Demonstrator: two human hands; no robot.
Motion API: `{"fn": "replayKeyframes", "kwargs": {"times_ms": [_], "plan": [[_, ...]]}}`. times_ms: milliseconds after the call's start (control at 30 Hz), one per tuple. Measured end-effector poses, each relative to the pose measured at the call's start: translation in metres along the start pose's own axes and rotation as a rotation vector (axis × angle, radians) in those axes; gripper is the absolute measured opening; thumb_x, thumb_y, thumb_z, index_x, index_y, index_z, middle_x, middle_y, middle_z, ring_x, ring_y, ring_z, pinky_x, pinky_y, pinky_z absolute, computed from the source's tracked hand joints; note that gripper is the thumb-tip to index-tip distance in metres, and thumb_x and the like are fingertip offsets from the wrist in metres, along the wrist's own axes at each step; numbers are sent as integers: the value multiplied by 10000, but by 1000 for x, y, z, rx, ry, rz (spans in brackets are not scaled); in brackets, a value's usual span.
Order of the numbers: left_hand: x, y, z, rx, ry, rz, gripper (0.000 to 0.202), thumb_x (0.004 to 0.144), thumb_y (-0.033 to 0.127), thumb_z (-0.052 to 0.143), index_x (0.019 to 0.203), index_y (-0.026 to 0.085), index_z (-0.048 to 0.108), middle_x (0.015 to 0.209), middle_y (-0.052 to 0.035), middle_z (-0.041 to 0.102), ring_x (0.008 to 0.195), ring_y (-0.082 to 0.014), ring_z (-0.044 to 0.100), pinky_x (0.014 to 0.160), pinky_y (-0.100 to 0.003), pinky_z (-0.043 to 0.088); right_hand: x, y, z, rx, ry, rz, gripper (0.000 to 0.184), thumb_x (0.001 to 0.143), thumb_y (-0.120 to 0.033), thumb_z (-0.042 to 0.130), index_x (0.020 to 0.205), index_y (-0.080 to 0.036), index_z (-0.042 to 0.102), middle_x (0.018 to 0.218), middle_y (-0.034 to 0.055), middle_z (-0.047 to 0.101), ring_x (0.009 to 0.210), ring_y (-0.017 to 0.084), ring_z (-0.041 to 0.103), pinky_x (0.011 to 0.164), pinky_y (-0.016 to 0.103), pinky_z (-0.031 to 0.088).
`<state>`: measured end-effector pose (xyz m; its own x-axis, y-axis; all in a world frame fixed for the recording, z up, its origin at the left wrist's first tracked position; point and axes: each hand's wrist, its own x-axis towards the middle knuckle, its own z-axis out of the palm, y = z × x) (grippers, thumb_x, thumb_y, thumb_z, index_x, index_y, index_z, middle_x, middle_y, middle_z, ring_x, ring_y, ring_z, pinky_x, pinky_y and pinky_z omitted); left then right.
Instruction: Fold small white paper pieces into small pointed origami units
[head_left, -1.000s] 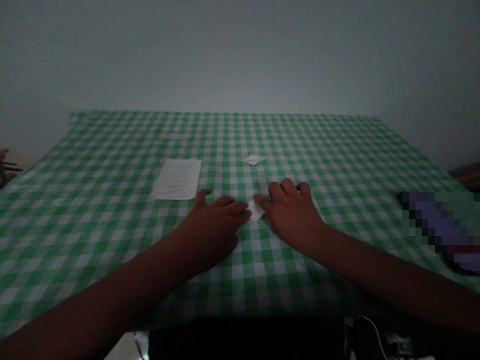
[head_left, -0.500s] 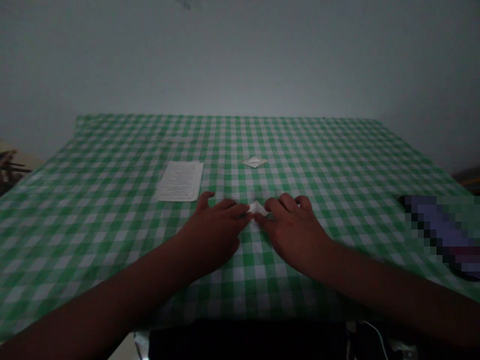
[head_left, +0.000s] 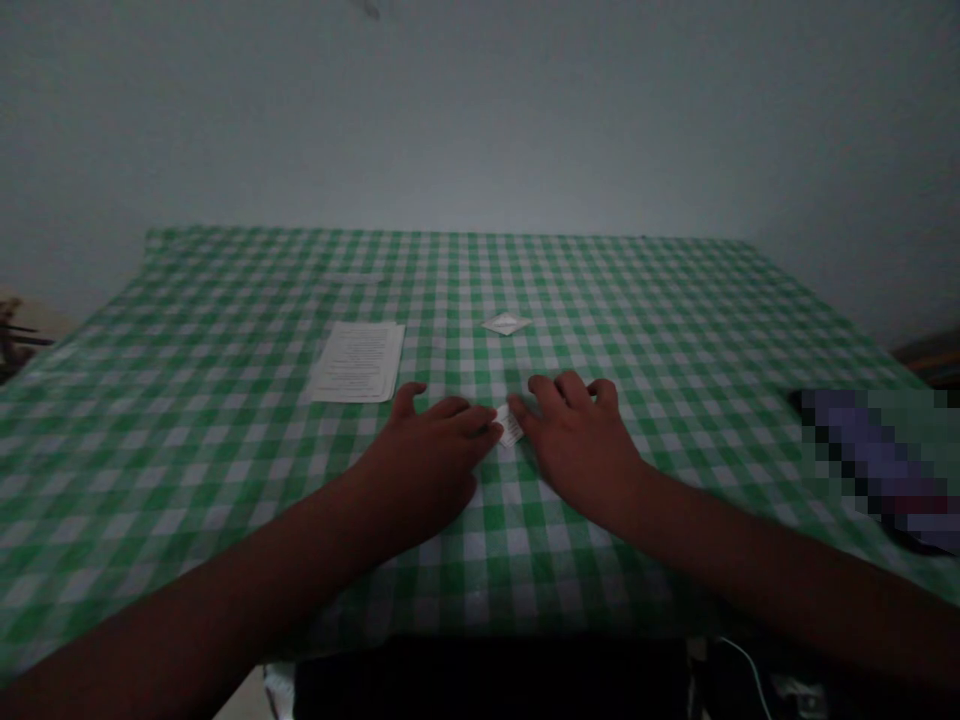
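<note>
A small piece of folded white paper (head_left: 508,428) with printed lines lies flat on the checked cloth, between my hands. My left hand (head_left: 431,455) pinches or presses its left edge with the fingertips, and one finger sticks up away from the rest. On the other side, the thumb of my right hand (head_left: 581,440) touches the paper's upper right edge. That hand's other fingers are bent and apart, clear of the paper. Beyond my hands lies a diamond-shaped folded paper (head_left: 506,323).
A stack of printed sheets (head_left: 358,362) lies left of centre, beyond my left hand. Farther back is a thin pale strip (head_left: 356,278). A blurred-out dark purple object (head_left: 874,455) rests at the right. The green-and-white tablecloth (head_left: 637,300) reaches back to a grey wall (head_left: 480,120).
My right thumb has slid up along the paper's right edge, and the right fingers have moved slightly up and away from it. The left hand keeps its place on the paper.
</note>
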<state>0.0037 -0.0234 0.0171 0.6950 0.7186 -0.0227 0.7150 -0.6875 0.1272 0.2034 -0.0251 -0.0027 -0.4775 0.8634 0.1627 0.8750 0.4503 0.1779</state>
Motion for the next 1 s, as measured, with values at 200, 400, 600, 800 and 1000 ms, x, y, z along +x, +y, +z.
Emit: {"fn": "replayKeyframes", "kwargs": {"times_ms": [200, 400, 600, 800, 1000], "plan": [[0, -1, 0, 0, 8, 0, 533, 790, 74, 481, 1281, 265, 571, 1361, -49, 608, 1220, -266, 534, 1075, -663, 205, -15, -10, -8, 5, -6, -76, 315, 973, -189, 456, 1239, -209, 625, 1263, 106, 598, 1041, 298, 454, 802, 484, 308], [-2, -2, 2, -1, 0, 7, 520, 792, 87, 479, 1270, 265, 578, 1380, -40, 594, 1231, -269, 529, 1075, -667, 206, -19, -14, -11, 17, -9, -122, 336, 977, -195, 467, 1283, -206, 603, 1303, 101, 583, 1056, 295, 449, 809, 489, 318], [-1, -4, 2, -19, -18, 8, 566, 773, 79, 483, 1293, 283, 572, 1410, -45, 575, 1240, -269, 534, 1085, -648, 201, -14, -9, -9, 33, -20, -74, 313, 1008, -247, 432, 1245, -267, 636, 1303, 99, 580, 1065, 308, 450, 789, 480, 295], [-2, -3, 0, -31, -31, 0, 564, 773, 95, 498, 1300, 285, 569, 1423, -49, 566, 1244, -276, 539, 1095, -659, 168, -13, -8, -8, 51, -22, -86, 295, 1011, -260, 441, 1230, -263, 639, 1263, 102, 595, 1061, 301, 454, 785, 459, 294], [-1, 1, -2, -19, -23, -22, 563, 772, 99, 507, 1302, 283, 559, 1420, -50, 569, 1238, -274, 546, 1101, -652, 169, -19, -12, -8, 13, 2, -214, 263, 942, -154, 527, 1172, -145, 655, 1152, 123, 624, 988, 271, 469, 765, 436, 307]]}}
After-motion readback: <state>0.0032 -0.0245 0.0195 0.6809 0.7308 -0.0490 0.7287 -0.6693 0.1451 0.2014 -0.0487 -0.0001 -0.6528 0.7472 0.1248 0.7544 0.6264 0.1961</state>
